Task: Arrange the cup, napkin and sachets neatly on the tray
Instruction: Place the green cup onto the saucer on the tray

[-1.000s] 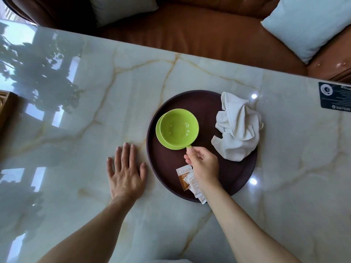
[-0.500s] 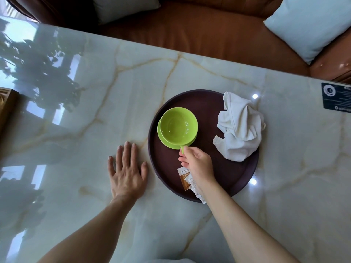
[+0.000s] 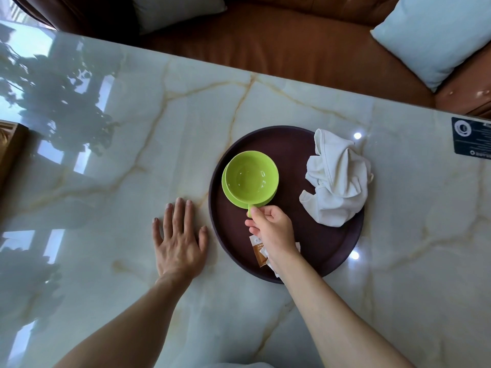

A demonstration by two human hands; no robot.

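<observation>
A round dark brown tray [image 3: 318,243] lies on the marble table. On its left part stands a lime green cup [image 3: 251,176] on a matching saucer, empty inside. My right hand [image 3: 271,229] pinches the cup's handle at the near side. A crumpled white napkin [image 3: 337,179] sits on the tray's right edge. Brown and white sachets [image 3: 259,252] lie at the tray's near rim, partly hidden under my right wrist. My left hand [image 3: 179,240] rests flat on the table, fingers spread, just left of the tray.
The pale marble table [image 3: 132,160] is glossy with reflections. A brown leather sofa [image 3: 292,43] with light cushions runs along the far edge. A dark label [image 3: 471,140] is stuck near the table's right edge. A wooden object [image 3: 10,144] shows at the left edge.
My right hand has turned the cup by its handle, which has swung a little to the left. The left hand has stayed flat.
</observation>
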